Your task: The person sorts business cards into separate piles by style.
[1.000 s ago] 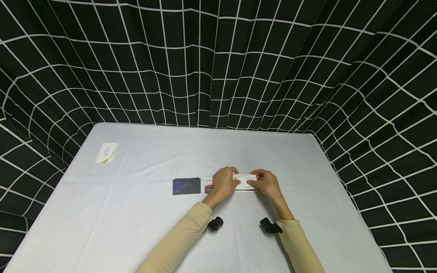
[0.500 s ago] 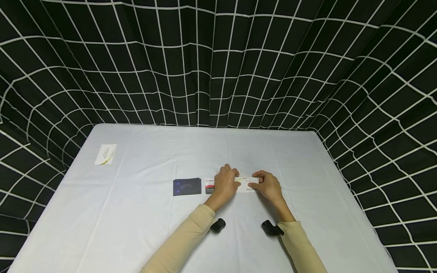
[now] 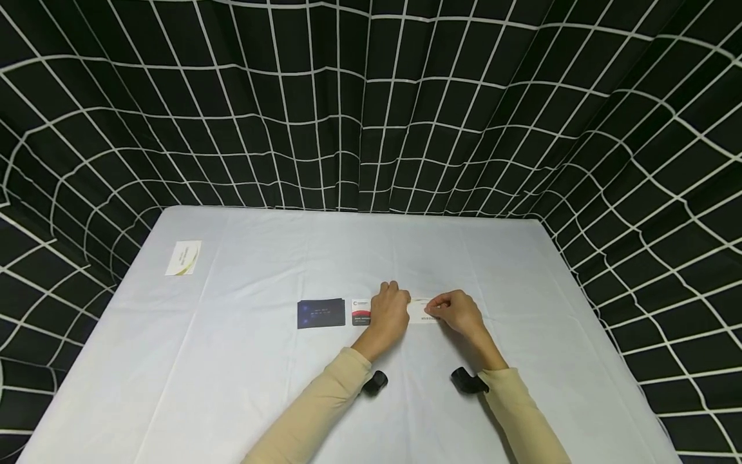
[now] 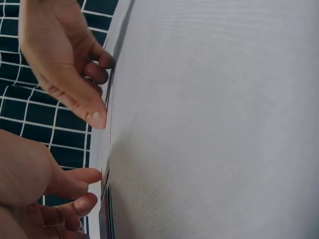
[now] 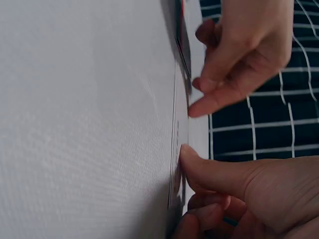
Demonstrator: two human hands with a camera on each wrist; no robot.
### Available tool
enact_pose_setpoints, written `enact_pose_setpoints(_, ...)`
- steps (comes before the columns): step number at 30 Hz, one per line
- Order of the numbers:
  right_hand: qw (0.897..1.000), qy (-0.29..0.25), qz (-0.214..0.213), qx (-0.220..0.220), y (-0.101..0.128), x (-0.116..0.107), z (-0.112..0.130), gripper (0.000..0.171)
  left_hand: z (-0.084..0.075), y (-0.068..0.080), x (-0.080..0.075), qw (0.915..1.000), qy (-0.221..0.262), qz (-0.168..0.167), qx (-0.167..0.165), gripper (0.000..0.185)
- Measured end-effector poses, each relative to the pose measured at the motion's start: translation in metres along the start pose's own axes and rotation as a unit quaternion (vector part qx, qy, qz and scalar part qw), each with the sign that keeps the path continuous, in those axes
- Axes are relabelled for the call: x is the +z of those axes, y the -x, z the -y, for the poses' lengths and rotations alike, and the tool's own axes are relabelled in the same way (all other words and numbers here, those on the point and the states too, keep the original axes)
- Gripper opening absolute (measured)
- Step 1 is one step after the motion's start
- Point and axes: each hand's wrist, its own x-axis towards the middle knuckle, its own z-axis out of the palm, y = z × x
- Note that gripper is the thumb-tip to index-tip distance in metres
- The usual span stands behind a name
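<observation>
A white business card (image 3: 418, 314) with a gold curve lies flat on the cloth, near the table's middle. My right hand (image 3: 460, 314) rests over its right end; the thumb touches the card in the right wrist view, other fingers bent beside it. My left hand (image 3: 390, 317) is at the left end, an extended finger touching the card edge in the right wrist view. Under and left of that hand shows a red, white and dark card (image 3: 361, 312), partly hidden. Further left lies a stack of dark blue cards (image 3: 321, 314).
A single white card with a gold curve (image 3: 183, 258) lies at the far left of the white tablecloth (image 3: 261, 386). Black curtains with a white grid (image 3: 324, 129) stand around the back and sides. A black camera mount shows at each wrist.
The white card, held slightly raised at both ends a second ago, has come down flat on the table. Both hands have loosened; the right thumb and forefinger have drawn closer together.
</observation>
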Motion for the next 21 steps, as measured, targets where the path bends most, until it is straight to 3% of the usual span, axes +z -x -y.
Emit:
enact_pose_setpoints(7,1.000,0.003,0.016,0.017,0.001,-0.003,0.008,0.016,-0.001,-0.002,0.000,0.9997,0.006,0.023,-0.001,0.018)
enact_pose_setpoints(13,0.999,0.020,0.035,0.013,0.000,-0.008,0.013,0.016,0.000,-0.003,0.000,0.9998,0.001,0.018,0.007,0.016)
enact_pose_setpoints(18,0.997,0.078,0.023,-0.004,0.001,-0.005,0.029,0.013,0.000,0.001,-0.002,0.9995,-0.029,0.014,0.007,0.005)
enact_pose_setpoints(21,0.992,0.127,-0.012,-0.012,0.010,-0.005,0.049,0.013,0.001,0.003,-0.006,0.9993,-0.034,0.008,0.012,0.009)
